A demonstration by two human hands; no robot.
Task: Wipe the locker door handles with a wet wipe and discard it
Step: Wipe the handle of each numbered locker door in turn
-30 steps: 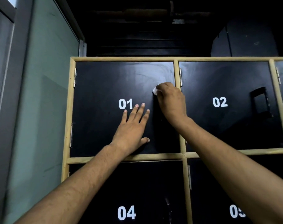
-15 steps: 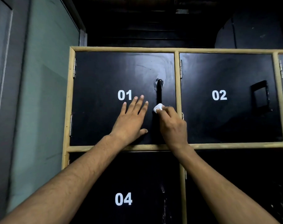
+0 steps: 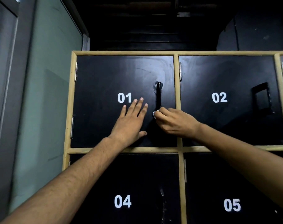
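L hand (image 3: 129, 122) blocks handle (image 3: 158, 95) L side.

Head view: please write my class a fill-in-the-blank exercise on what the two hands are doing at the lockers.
1. The left hand rests flat, fingers straight, on the upper door numbered ___.
2. The right hand pinches a white ___ at the lower part of the black handle.
3. The lower door directly beneath is numbered ___.
Missing words: 01; wipe; 04.
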